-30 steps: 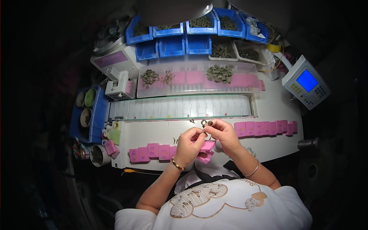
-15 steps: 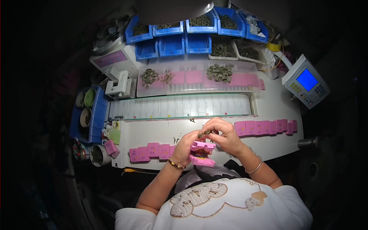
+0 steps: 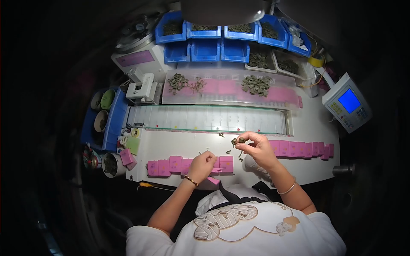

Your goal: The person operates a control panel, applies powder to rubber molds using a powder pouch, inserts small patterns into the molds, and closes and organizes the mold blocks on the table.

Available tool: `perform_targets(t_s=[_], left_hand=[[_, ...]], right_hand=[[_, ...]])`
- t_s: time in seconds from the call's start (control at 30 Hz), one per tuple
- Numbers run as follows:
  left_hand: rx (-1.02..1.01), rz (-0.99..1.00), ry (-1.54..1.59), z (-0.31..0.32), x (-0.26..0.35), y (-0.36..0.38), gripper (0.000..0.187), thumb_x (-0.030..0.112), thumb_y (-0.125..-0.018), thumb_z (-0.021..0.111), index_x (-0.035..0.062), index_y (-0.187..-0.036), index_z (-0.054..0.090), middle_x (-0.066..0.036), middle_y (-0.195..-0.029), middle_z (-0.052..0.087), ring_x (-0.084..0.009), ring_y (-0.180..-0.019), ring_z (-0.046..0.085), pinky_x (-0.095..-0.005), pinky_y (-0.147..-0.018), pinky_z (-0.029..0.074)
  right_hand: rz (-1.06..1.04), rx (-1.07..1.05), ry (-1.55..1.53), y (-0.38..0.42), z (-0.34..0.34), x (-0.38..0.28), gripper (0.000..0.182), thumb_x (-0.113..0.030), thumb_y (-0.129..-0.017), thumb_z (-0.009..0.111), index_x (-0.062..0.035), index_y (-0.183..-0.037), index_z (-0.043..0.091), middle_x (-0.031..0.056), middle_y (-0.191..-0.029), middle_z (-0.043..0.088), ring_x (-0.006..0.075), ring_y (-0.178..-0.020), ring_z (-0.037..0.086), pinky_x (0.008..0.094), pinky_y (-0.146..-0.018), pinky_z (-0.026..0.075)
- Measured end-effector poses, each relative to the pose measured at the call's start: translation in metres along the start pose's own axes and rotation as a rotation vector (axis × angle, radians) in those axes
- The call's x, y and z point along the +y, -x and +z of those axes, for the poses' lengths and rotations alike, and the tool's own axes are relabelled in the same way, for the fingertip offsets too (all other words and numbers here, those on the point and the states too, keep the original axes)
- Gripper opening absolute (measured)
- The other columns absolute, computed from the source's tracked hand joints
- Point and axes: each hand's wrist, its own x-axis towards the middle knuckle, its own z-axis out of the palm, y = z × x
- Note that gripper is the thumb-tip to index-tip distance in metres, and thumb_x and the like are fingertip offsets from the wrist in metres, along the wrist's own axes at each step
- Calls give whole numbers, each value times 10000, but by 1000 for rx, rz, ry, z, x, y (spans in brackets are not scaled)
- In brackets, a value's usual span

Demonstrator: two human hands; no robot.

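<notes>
My right hand (image 3: 259, 151) pinches small dark green pieces (image 3: 238, 141) between thumb and fingers above the white table. My left hand (image 3: 201, 166) is closed over the near row of pink blocks; a pink piece (image 3: 213, 180) shows below it, partly hidden by the hand. What the left fingers hold cannot be made out. Upright pink blocks (image 3: 175, 164) stand to the left of that hand, and another pink block (image 3: 226, 164) is just to its right. A few small dark bits (image 3: 228, 152) lie on the table between the hands.
Pink blocks (image 3: 296, 149) line the right side. Behind a glass-covered channel (image 3: 205, 118), a translucent lid (image 3: 222, 97) bears green heaps. Blue bins (image 3: 206, 51) stand at the back, a display unit (image 3: 349, 100) at right, and a blue tray (image 3: 116, 123) with cups at left.
My hands have moved apart. My left hand has gone left and down to the pink blocks, and the opened pink piece is no longer held up. My right hand has shifted right with the green pieces.
</notes>
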Motion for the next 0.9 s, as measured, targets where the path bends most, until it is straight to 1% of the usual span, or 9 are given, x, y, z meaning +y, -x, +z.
perform_targets(t_s=[0.2,0.27,0.3,0.37,0.6,0.67,0.73,0.83,0.9], left_hand=[[160,125,142,5,36,26,176,101,-935,608,-17,-1056,657,-13,-800,636,-65,-709,571,-241,-652,481],[29,134,512,4,39,34,186,93,-937,607,-23,-1078,638,-23,-883,656,-77,-766,601,-235,-695,501],[68,130,518,-1,34,37,186,93,-937,607,-23,-1078,638,-23,-883,656,-77,-766,601,-235,-695,501],[-30,31,596,-8,23,42,183,90,-937,608,-34,-1069,634,-37,-921,659,-90,-811,619,-238,-726,511],[163,72,672,-35,6,76,142,88,-938,604,-32,-992,658,-30,-868,660,-80,-788,615,-229,-720,504],[164,-22,702,-47,-2,86,134,93,-937,604,-19,-934,678,-14,-806,652,-79,-745,613,-217,-675,496],[260,-120,727,-71,-10,95,162,155,-940,623,12,-916,696,-11,-778,650,-66,-628,585,-190,-529,448],[686,-222,932,-134,-23,107,154,205,-894,671,63,-950,690,-44,-760,654,-142,-537,615,-240,-446,468],[878,-75,1107,-178,-80,109,136,193,-889,627,77,-946,668,-84,-880,657,-210,-737,690,-339,-538,566]], right_hand=[[102,-76,0,-7,30,49,93,-74,-845,726,-36,-914,677,12,-1006,601,98,-914,569,281,-776,480],[213,-46,-175,-9,43,59,118,-73,-836,734,-27,-925,671,15,-1011,593,103,-893,571,261,-766,475],[208,-51,-256,-10,52,59,133,-50,-840,725,-44,-955,659,-11,-874,610,49,-725,499,204,-615,371],[270,-154,-299,-13,62,56,129,-55,-851,719,-41,-964,659,-7,-879,616,51,-721,503,204,-619,377],[497,-330,-300,-22,101,53,205,-100,-854,737,-71,-1044,667,-18,-933,652,57,-784,567,190,-684,437],[550,-353,-288,-22,113,52,252,-116,-850,745,-74,-1085,663,-29,-965,645,51,-803,561,188,-688,433],[510,-374,-234,-20,125,46,370,-149,-847,754,-77,-1189,631,-45,-1031,617,41,-850,544,180,-689,417],[503,-325,-207,-17,125,51,491,-173,-846,761,-52,-1283,571,-26,-1029,589,41,-793,520,197,-647,391],[481,-284,-163,-16,115,64,500,-181,-851,758,-48,-1292,565,-22,-1016,601,48,-786,527,203,-644,395]])
